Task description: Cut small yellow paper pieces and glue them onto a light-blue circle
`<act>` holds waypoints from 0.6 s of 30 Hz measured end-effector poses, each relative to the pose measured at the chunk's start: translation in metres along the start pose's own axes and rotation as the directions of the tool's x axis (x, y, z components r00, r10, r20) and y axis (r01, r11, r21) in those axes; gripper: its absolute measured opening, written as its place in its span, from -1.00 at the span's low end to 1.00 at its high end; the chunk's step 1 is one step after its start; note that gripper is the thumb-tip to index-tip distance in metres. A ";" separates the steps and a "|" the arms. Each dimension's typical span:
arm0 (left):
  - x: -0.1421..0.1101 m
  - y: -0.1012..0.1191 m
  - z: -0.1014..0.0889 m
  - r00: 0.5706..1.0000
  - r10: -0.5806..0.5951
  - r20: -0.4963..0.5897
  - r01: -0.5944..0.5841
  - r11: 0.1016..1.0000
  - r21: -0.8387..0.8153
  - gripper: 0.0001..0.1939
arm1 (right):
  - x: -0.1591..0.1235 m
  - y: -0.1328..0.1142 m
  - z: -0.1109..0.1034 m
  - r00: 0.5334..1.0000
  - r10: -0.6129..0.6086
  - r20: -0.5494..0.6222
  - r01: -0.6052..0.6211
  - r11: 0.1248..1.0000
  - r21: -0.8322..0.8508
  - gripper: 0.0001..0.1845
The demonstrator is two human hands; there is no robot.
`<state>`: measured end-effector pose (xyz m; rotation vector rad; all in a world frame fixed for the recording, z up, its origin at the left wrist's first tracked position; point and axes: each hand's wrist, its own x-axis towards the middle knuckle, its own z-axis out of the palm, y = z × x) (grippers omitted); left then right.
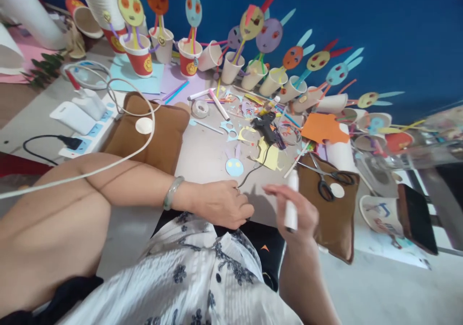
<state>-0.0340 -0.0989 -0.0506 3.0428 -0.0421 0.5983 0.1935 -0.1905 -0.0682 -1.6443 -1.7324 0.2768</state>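
Observation:
My left hand (pixel 226 204), with a jade-coloured bangle (pixel 173 193) at the wrist, rests at the table's near edge. Its fingers are curled in, and whatever they may hold is hidden; a tiny dark bit shows by the fingertips. To its right my right hand (pixel 298 211) is raised and slightly blurred, gripping a white marker (pixel 291 207) upright. Just beyond my left hand lies a light blue paper rabbit head (pixel 234 166) with yellow eyes and purple ears. A black cord runs from the black glue gun (pixel 268 128) toward my left hand.
Paper cups with rabbit figures (pixel 139 57) line the back. Paper scraps (pixel 248 134), tape (pixel 200 108) and a pink marker (pixel 219 104) litter the middle. Scissors (pixel 327 180) lie on the right brown cushion (pixel 307 204). A white cable (pixel 150 127) crosses the left cushion near a power strip (pixel 90 134).

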 end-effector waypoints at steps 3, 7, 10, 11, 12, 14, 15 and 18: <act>0.000 0.008 -0.005 0.998 -0.064 0.022 0.060 0.985 0.163 -0.75 | 0.031 -0.010 0.026 0.934 -0.321 0.160 0.331 0.943 -0.041 -0.79; -0.001 0.015 0.001 0.984 -0.178 0.017 0.163 0.931 0.325 -0.73 | 0.042 -0.008 0.032 0.879 -0.445 0.174 0.458 0.888 -0.045 -0.72; -0.004 0.018 0.011 0.962 -0.272 0.023 0.249 0.910 0.332 -0.75 | 0.041 -0.003 0.037 0.871 -0.453 0.189 0.475 0.876 -0.086 -0.69; -0.004 0.018 0.014 0.955 -0.293 0.042 0.265 0.911 0.316 -0.68 | 0.040 -0.002 0.039 0.870 -0.454 0.190 0.478 0.872 -0.104 -0.67; -0.004 0.018 0.016 0.950 -0.305 0.069 0.272 0.915 0.297 -0.57 | 0.040 -0.002 0.040 0.870 -0.456 0.190 0.481 0.869 -0.116 -0.66; -0.004 0.017 0.018 0.941 -0.313 0.126 0.271 0.924 0.268 -0.38 | 0.039 -0.002 0.041 0.867 -0.464 0.182 0.489 0.863 -0.128 -0.62; -0.004 0.016 0.018 0.939 -0.313 0.144 0.270 0.927 0.259 -0.32 | 0.038 -0.002 0.041 0.865 -0.469 0.181 0.494 0.859 -0.133 -0.61; -0.003 0.014 0.016 0.939 -0.301 0.169 0.255 0.935 0.248 -0.26 | 0.037 -0.003 0.039 0.855 -0.485 0.183 0.510 0.849 -0.139 -0.58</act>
